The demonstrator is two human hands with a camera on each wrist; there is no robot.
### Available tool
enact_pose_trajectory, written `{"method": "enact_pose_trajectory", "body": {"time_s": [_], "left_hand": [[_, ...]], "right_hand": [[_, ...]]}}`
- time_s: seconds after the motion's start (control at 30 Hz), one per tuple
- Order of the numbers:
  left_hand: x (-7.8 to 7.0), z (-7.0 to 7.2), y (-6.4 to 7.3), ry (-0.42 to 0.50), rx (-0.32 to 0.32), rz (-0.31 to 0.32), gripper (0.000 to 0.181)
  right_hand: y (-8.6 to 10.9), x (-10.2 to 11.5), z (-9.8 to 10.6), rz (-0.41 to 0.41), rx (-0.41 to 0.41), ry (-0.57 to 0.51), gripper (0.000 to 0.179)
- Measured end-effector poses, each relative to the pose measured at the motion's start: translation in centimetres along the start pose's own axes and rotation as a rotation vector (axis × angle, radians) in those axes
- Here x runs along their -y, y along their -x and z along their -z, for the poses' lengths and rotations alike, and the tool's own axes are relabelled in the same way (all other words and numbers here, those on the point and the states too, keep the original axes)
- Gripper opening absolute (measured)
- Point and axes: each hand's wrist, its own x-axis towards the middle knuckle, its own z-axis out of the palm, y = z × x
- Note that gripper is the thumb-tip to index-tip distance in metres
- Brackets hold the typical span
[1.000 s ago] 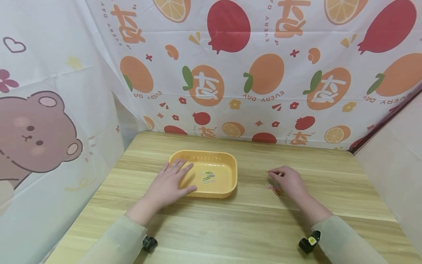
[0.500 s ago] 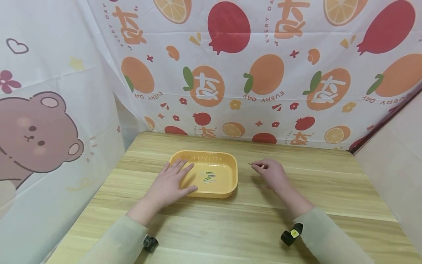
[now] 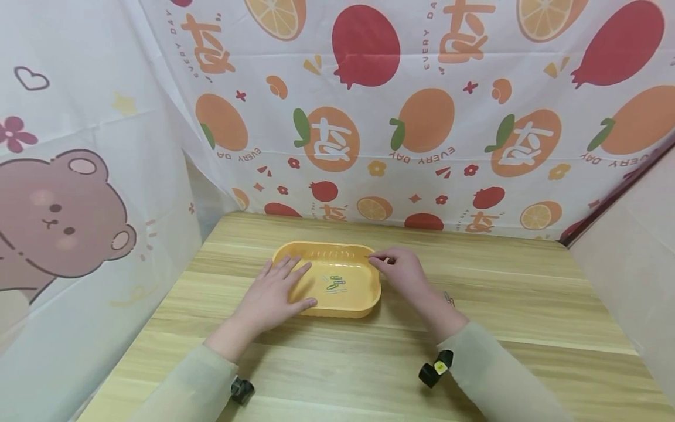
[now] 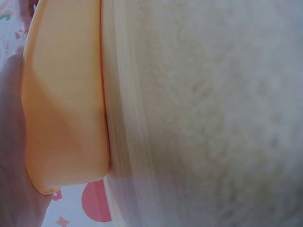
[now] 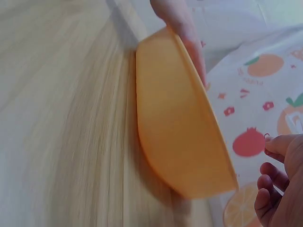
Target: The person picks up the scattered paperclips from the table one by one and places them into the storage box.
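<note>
A yellow-orange plastic tray (image 3: 366,296) sits on the wooden table, with several green and white paper clips (image 3: 332,287) on its floor. My left hand (image 3: 268,300) rests over the tray's left side, fingers spread and thumb along the near rim. Thumb and index finger of my right hand (image 3: 402,274) pinch a small reddish paper clip (image 5: 266,136) at the tray's right rim. Its other fingers are curled loosely in the right wrist view. The left wrist view shows the tray's outer wall (image 4: 66,94) beside the hand.
More paper clips (image 3: 449,299) lie on the table to the right, partly hidden behind my right forearm. A fruit-print cloth (image 3: 422,135) hangs behind the table, and a bear-print cloth (image 3: 58,223) hangs on the left.
My right hand has moved left from the loose paper clips to the tray's right rim, carrying the pinched clip. My left hand has stayed on the tray.
</note>
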Motion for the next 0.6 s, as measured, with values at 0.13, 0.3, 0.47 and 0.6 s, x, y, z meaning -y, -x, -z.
{"method": "enact_pose_trajectory", "body": {"time_s": [0.13, 0.3, 0.47, 0.6], "left_hand": [[0.0, 0.1, 0.1, -0.01, 0.005, 0.001, 0.087], [0.0, 0.1, 0.1, -0.014, 0.011, 0.003, 0.087], [0.1, 0.0, 0.0, -0.009, 0.007, 0.001, 0.085], [0.1, 0.0, -0.1, -0.011, 0.007, 0.003, 0.084]], "right_hand": [[-0.1, 1.3, -1.3, -0.01, 0.023, -0.023, 0.012], [-0.2, 2.4, -2.8, 0.01, 0.056, -0.036, 0.013], [-0.2, 3.1, -3.9, 0.057, 0.069, -0.018, 0.012], [-0.2, 3.5, -4.5, 0.078, 0.096, -0.015, 0.011]]}}
